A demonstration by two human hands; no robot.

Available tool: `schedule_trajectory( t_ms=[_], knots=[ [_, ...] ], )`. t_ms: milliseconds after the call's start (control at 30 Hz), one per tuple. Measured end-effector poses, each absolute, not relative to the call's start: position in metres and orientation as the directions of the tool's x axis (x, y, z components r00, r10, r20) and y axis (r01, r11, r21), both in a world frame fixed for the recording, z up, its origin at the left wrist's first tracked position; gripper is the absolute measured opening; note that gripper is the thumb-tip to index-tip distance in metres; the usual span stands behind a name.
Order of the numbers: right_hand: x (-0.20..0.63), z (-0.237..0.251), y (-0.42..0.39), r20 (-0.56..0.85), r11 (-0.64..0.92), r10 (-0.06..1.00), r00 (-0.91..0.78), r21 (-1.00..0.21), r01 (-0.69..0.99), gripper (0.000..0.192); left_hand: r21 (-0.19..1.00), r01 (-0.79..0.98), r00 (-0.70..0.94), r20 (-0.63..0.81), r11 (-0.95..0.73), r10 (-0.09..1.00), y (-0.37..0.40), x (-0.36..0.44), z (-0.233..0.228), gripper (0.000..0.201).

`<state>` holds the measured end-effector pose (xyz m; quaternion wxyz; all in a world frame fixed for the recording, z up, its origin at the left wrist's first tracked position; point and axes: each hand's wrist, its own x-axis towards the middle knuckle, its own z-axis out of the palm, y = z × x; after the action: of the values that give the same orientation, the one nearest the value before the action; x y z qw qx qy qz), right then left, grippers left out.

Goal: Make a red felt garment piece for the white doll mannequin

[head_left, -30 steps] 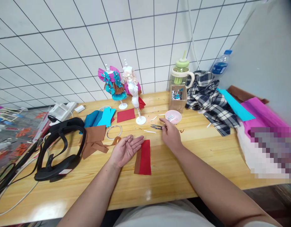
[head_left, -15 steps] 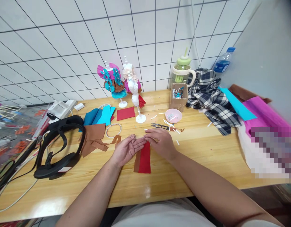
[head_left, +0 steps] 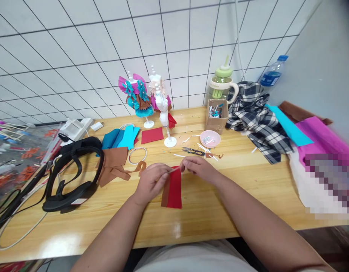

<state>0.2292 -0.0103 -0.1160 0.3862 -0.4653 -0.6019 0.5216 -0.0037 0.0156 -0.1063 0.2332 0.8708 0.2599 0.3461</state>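
A red strip of crepe-like paper (head_left: 175, 192) lies on the table, with a brown strip (head_left: 165, 198) showing along its left side. Across its top end runs a thin pale strip (head_left: 174, 169). My left hand (head_left: 152, 183) has its thumb and fingers closed on the left end of this pale strip. To the right, my right hand (head_left: 199, 169) is closed in a pinch by the red paper's top right corner; whatever is between those fingertips is too small to make out. Thread snips (head_left: 193, 151) lie just beyond my right hand.
A bare white mannequin (head_left: 164, 113) stands ahead, with dressed mannequins (head_left: 137, 94) behind. A pink dish (head_left: 210, 139) of small beads, a cardboard box (head_left: 216, 117) and a jug (head_left: 222, 83) are right of it. Brown paper pieces (head_left: 113, 162) and a black headset (head_left: 74, 173) are left.
My left hand has turned from palm-up with spread fingers to a pinch on the pale strip. My right hand has drawn slightly right, away from the left fingertips.
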Motion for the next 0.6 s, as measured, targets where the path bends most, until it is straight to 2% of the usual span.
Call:
schedule_trajectory(
  t_ms=[67,133,167,233,300,367,467,600],
  knots=[
    [0.241,-0.114,-0.008,0.044,0.062,0.997,-0.059,-0.930,0.363,0.031,0.775,0.316,0.454,0.383,-0.547,0.804,0.017,0.000,-0.112,0.021],
    [0.253,-0.115,-0.005,0.127,0.014,0.985,0.118,-0.739,0.674,0.024,0.893,0.293,0.323,0.245,-0.343,0.914,0.020,0.003,-0.117,0.026],
    [0.257,-0.116,-0.004,0.156,-0.018,0.977,0.146,-0.620,0.784,0.024,0.922,0.275,0.298,0.187,-0.272,0.936,0.021,0.003,-0.118,0.028],
    [0.263,-0.120,-0.002,0.176,-0.059,0.973,0.147,-0.429,0.902,0.026,0.949,0.245,0.302,0.121,-0.199,0.946,0.024,0.003,-0.119,0.032],
    [0.263,-0.123,0.000,0.155,-0.079,0.979,0.134,-0.315,0.946,0.025,0.957,0.230,0.319,0.098,-0.177,0.943,0.024,0.002,-0.118,0.034],
    [0.261,-0.124,0.001,0.125,-0.103,0.982,0.140,-0.264,0.959,0.020,0.959,0.231,0.324,0.084,-0.165,0.942,0.022,0.002,-0.116,0.035],
    [0.257,-0.125,0.001,0.081,-0.144,0.982,0.171,-0.268,0.953,0.017,0.976,0.192,0.295,0.045,-0.106,0.954,0.021,0.003,-0.116,0.031],
    [0.256,-0.125,0.000,0.042,-0.151,0.984,0.174,-0.325,0.933,0.025,0.994,-0.091,0.306,-0.027,0.057,0.952,0.023,0.001,-0.119,0.031]
  ],
)
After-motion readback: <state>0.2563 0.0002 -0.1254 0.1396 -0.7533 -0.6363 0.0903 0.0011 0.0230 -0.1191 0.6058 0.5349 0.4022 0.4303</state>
